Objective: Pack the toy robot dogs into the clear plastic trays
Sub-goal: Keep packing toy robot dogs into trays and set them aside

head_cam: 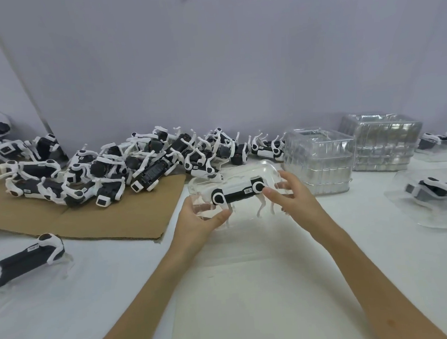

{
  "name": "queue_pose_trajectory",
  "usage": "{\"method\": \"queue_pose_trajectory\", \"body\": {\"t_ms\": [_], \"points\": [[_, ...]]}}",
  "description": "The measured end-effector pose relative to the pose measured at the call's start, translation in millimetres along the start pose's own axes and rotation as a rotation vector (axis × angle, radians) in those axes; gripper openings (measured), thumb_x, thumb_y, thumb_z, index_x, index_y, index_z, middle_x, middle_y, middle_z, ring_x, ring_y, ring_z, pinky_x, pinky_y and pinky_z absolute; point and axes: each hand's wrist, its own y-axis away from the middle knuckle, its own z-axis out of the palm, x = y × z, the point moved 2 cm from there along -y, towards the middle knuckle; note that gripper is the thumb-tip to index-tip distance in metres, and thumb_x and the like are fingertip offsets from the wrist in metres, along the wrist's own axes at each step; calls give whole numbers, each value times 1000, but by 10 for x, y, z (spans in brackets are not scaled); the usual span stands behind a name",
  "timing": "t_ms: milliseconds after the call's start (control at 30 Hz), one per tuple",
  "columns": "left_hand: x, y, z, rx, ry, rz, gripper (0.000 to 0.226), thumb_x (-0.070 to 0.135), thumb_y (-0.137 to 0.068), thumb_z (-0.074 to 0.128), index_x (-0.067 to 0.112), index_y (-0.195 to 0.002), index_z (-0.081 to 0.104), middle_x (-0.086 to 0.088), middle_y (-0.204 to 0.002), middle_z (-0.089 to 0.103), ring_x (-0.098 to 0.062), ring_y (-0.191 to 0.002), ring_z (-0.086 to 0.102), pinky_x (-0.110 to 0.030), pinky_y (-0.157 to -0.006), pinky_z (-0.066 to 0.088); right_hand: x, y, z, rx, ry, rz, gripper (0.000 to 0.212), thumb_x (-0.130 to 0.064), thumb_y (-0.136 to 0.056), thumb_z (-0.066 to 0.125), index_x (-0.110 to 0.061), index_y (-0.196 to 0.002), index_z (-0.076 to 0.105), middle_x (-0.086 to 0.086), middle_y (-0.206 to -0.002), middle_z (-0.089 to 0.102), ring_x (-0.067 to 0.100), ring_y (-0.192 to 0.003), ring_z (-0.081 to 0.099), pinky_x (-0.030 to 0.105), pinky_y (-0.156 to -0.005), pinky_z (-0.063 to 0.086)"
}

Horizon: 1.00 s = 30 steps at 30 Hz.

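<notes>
Dog pile point(137, 162) behind tray point(243, 172), stacks point(319, 160) beside

Single head-worn wide-angle view. Looks forward and down across the white tabletop point(251, 286) toward the pale wall point(209, 64) at 12 o'clock. Sits close to the work, with the left grip point(202, 218) and right grip point(293, 193) near centre. Reaches as far as the pile of toy robot dogs point(137, 162) at 10 o'clock and the stacked clear plastic trays point(319, 160) at 2 o'clock.
</notes>
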Motion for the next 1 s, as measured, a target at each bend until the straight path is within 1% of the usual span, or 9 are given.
{"method": "queue_pose_trajectory", "body": {"t_ms": [100,167,233,300,400,567,667,800,1000], "points": [[5,-10,-16,69,-108,44,68,36,-72,87,31,-127,47,10,-110,65,2,-66,64,-17,-64,46,10,51,62,190,218,-92,67,-33,-88,72,-23,-146,38,-1,-145,42,17,-129,46,26,-100,38],[-7,4,-16,119,-169,48,72,39,-74,86,25,-132,45,17,-107,62,9,-66,63,-18,-63,43,-90,116,117,260,269,-326,49,-9,-85,66,-26,-129,54,-6,-128,52,15,-116,54,16,-88,40],[-1,24,-27,177,-225,32,77,44,-75,84,20,-136,44,23,-104,58,14,-69,60,-22,-64,41,-147,159,179,192,357,-453,48,2,-79,59,-30,-113,66,-11,-119,59,13,-113,53,21,-94,40],[3,33,-52,228,-260,12,79,49,-74,83,19,-136,44,26,-102,56,6,-77,62,-26,-67,42,-173,183,235,181,541,-524,49,2,-75,59,-33,-107,72,-11,-123,60,13,-122,46,26,-102,25],[33,47,-58,265,-284,17,79,51,-73,83,20,-135,45,25,-100,57,0,-84,61,-28,-70,42,-195,225,341,55,613,-533,52,-2,-78,58,-40,-112,70,-13,-126,60,12,-126,43,25,-98,17],[70,148,45,214,-303,170,76,48,-72,84,37,-134,42,17,-106,64,-1,-76,68,-28,-75,54,-33,279,578,-199,987,-432,65,-17,-88,51,-45,-145,37,2,-151,39,19,-141,28,41,-114,-6],[76,186,112,134,-299,221,73,51,-68,83,44,-128,42,18,-105,68,3,-78,67,-21,-74,53,39,324,671,-191,1073,-416,63,-23,-89,50,-36,-148,32,9,-146,36,26,-137,34,42,-112,0],[59,166,123,135,-342,226,73,53,-70,84,37,-130,46,15,-108,68,-3,-82,69,-39,-81,56,75,323,674,-145,1074,-415,56,-25,-88,48,-28,-143,35,7,-136,39,27,-125,42,42,-109,9],[71,117,69,255,-349,176,93,48,-66,88,32,-142,38,14,-118,60,-1,-80,61,-39,-80,54,-6,292,650,-131,944,-431,46,-24,-92,49,-37,-137,48,1,-122,48,19,-117,47,35,-107,2]]}}
